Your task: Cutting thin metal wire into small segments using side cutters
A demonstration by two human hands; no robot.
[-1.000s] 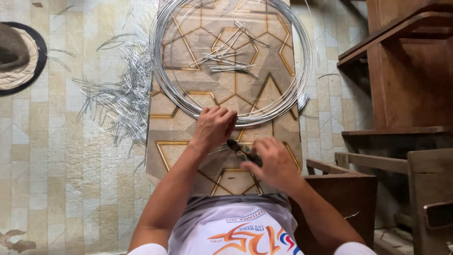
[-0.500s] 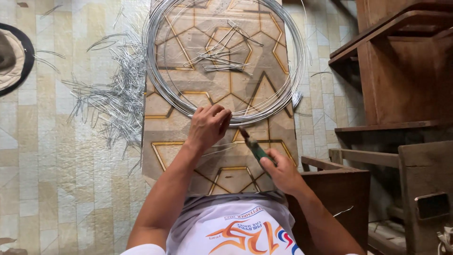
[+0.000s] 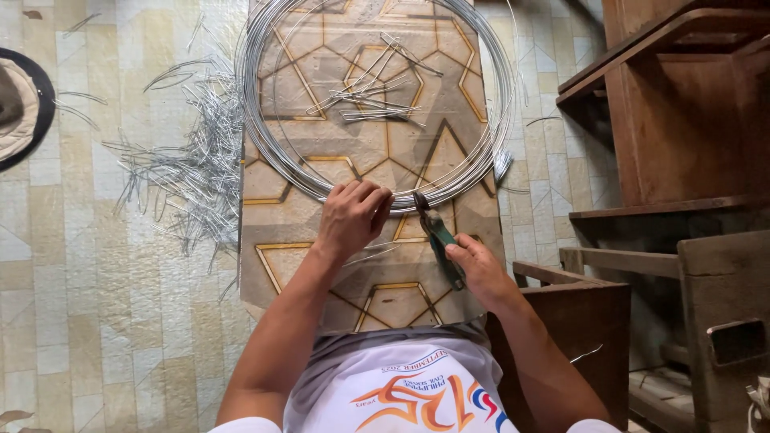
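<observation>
A large coil of silver wire point(image 3: 265, 144) lies on a board with a gold star pattern point(image 3: 281, 273) in front of me. My left hand point(image 3: 351, 215) is closed over the near edge of the coil, pinching the wire. My right hand point(image 3: 481, 269) grips green-handled pliers point(image 3: 437, 232), whose jaws touch the wire just right of my left hand. A small bunch of cut wire pieces point(image 3: 369, 84) rests inside the coil on the board.
A heap of cut wire pieces point(image 3: 188, 164) is spread on the tiled floor to the left of the board. A round dark-rimmed object point(image 3: 20, 108) sits at the far left edge. Wooden furniture point(image 3: 682, 120) stands close on the right.
My right hand has drawn back toward me along the pliers, and the jaws now point up at the coil. The left hand keeps its hold on the wire.
</observation>
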